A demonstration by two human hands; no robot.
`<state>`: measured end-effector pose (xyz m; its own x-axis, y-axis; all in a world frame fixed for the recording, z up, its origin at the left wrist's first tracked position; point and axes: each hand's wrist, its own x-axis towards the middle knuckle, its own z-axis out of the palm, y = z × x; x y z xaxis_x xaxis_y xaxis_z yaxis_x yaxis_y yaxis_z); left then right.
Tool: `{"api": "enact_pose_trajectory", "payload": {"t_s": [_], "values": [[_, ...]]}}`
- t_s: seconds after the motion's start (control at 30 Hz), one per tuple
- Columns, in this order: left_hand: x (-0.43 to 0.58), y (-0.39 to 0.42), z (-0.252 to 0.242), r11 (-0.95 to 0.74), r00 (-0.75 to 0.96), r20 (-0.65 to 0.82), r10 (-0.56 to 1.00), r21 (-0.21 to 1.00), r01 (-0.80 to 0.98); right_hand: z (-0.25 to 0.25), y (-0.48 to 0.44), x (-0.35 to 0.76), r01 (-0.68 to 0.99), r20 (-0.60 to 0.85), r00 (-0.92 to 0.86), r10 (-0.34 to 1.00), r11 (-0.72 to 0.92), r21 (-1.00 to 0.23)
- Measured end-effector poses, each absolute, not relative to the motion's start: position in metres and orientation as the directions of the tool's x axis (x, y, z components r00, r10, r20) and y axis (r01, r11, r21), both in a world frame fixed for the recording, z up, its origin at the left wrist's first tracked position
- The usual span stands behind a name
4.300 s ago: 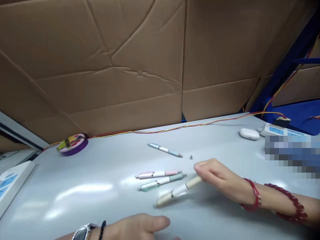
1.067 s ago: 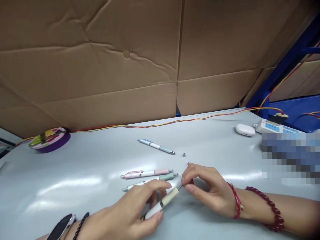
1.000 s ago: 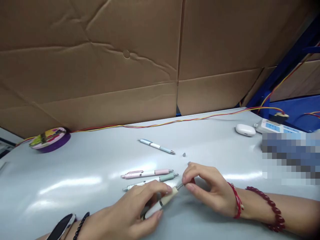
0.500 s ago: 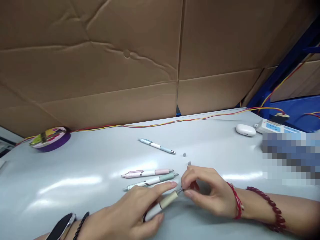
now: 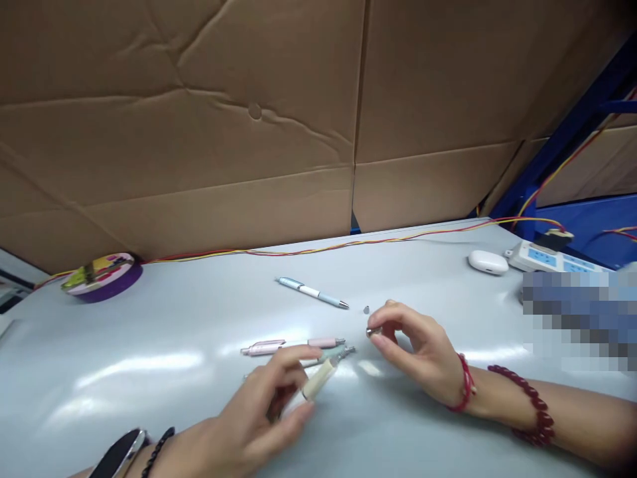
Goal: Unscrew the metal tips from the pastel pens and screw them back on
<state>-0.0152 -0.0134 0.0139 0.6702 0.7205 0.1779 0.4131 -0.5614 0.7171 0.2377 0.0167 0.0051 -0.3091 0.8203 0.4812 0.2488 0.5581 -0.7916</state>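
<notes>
My left hand [image 5: 253, 408] holds a cream-and-white pen [image 5: 318, 381] between thumb and fingers. Its front end, without a cone, points up and right. My right hand [image 5: 418, 348] pinches a small silver pen tip [image 5: 371, 331] between thumb and forefinger, just above the table. Another silver pen tip [image 5: 367, 309] lies a little beyond those fingers. Close behind my left hand are a pink pen [image 5: 322, 342] and a green pen [image 5: 332, 354], the green one partly covered by the hand. Farther back lies a light blue pen [image 5: 312, 292] with its cone on.
A purple tape roll [image 5: 107, 279] sits at the table's left back. To the right are a white earbud case [image 5: 488, 262], a power strip [image 5: 542, 257] and a blurred-out item. Red and yellow wires [image 5: 298, 251] run along the back edge, before a cardboard wall [image 5: 223, 199].
My right hand has come away from the cream pen, moving up with a silver tip. The tip that lay nearest the hand no longer shows separately. My left hand shifted slightly left, tilting the pen.
</notes>
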Motion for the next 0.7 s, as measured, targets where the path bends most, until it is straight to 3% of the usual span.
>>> {"api": "enact_pose_trajectory", "payload": {"t_s": [0.1, 0.17, 0.27, 0.33, 0.47, 0.7], "values": [[-0.020, -0.006, 0.019, -0.566, 0.467, 0.370, 0.803, 0.718, 0.405, 0.001, 0.028, 0.241, 0.355, 0.510, -0.316, 0.800, 0.598, -0.718], [-0.024, 0.004, 0.025, -0.669, 0.496, 0.456, 0.739, 0.588, 0.456, -0.002, 0.033, 0.242, 0.443, 0.492, -0.408, 0.769, 0.638, -0.630], [-0.030, 0.023, 0.034, -0.700, 0.599, 0.363, 0.714, 0.372, 0.609, -0.005, 0.036, 0.240, 0.557, 0.460, -0.495, 0.737, 0.676, -0.483], [-0.033, 0.033, 0.035, -0.661, 0.625, 0.219, 0.749, 0.299, 0.688, -0.006, 0.035, 0.239, 0.601, 0.463, -0.488, 0.740, 0.670, -0.436], [-0.034, 0.042, 0.030, -0.612, 0.637, 0.023, 0.771, 0.304, 0.730, -0.008, 0.035, 0.237, 0.625, 0.411, -0.483, 0.773, 0.633, -0.457], [-0.033, 0.038, 0.028, -0.582, 0.644, 0.001, 0.765, 0.428, 0.691, -0.009, 0.038, 0.237, 0.622, 0.330, -0.504, 0.798, 0.601, -0.502]]}}
